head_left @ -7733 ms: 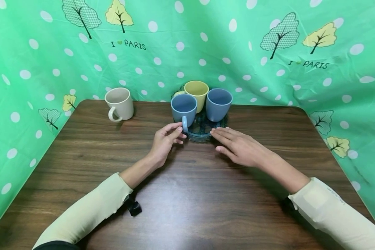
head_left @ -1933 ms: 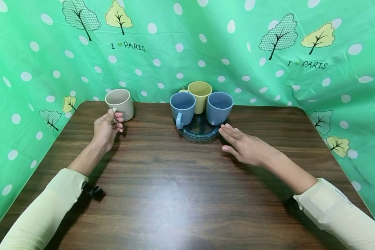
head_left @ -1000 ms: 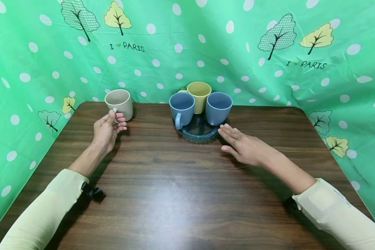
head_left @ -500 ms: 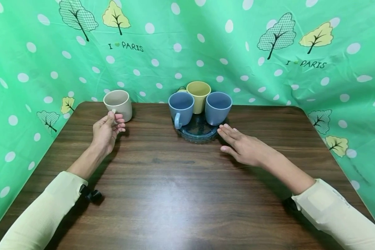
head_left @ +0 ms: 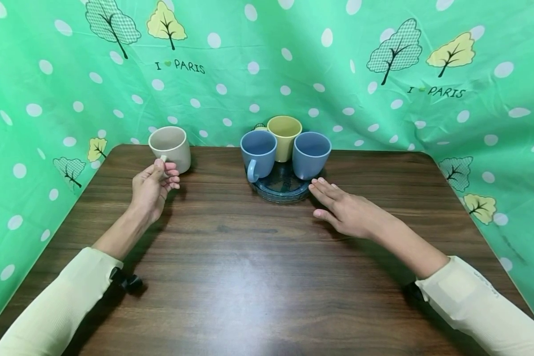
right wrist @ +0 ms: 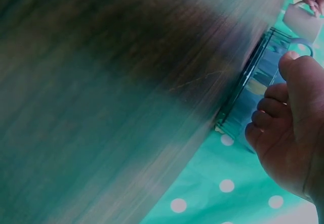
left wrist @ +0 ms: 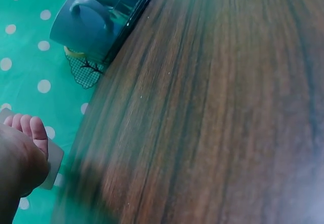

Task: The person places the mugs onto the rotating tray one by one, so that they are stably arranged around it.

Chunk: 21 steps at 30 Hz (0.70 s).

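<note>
At the far left of the table, my left hand (head_left: 150, 190) pinches the handle of an upright cream mug (head_left: 175, 148) between thumb and fingers. The left wrist view shows only part of that mug (left wrist: 54, 166) behind the hand. My right hand (head_left: 347, 210) has its fingers straight, with the fingertips at the right front rim of a round, dark blue glass tray (head_left: 282, 190). On the tray stand a blue mug (head_left: 259, 155) with its handle towards me, a second blue mug (head_left: 312, 155) whose handle is not visible, and a yellow mug (head_left: 285, 136) behind them.
The brown wooden table (head_left: 231, 277) reaches back to a green dotted curtain (head_left: 258, 59), which also hangs along both sides. The tray sits close to the table's back edge. A black object (head_left: 126, 282) is fixed below my left sleeve.
My left hand has gone from the handled blue mug on the tray to the cream mug's handle. That blue mug's handle has turned slightly left. In the last second almost nothing differs.
</note>
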Motion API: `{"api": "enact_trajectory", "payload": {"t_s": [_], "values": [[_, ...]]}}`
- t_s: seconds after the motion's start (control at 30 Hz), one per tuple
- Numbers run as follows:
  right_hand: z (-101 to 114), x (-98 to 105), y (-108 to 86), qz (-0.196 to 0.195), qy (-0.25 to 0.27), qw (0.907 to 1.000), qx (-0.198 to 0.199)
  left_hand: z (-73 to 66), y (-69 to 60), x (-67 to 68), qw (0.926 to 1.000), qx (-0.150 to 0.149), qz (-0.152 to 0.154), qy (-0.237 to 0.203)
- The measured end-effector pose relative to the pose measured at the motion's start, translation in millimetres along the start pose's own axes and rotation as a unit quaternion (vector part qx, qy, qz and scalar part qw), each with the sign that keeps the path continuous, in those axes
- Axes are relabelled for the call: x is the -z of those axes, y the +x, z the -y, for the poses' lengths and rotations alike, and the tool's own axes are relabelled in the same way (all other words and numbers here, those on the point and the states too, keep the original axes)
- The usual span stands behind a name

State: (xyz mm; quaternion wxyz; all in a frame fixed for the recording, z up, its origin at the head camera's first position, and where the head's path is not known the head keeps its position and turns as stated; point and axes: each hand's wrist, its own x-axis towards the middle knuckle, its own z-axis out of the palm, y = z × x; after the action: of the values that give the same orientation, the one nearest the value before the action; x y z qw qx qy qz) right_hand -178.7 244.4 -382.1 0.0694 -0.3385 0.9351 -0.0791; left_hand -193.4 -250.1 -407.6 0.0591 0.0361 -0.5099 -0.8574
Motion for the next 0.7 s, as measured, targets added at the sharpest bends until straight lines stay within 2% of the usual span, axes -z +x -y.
{"api": "enact_trajectory", "payload": {"t_s": [0.4,0.7], "values": [[0.3,-0.3,-0.5,0.002,0.002,1.0,-0.002,-0.4,-10.0,-6.0,0.9998,-0.006,0.018,0.001],[1.2,0.1,-0.4,0.003,0.004,1.0,-0.002,-0.7,-13.5,-7.1,0.9998,-0.006,0.02,-0.001]]}}
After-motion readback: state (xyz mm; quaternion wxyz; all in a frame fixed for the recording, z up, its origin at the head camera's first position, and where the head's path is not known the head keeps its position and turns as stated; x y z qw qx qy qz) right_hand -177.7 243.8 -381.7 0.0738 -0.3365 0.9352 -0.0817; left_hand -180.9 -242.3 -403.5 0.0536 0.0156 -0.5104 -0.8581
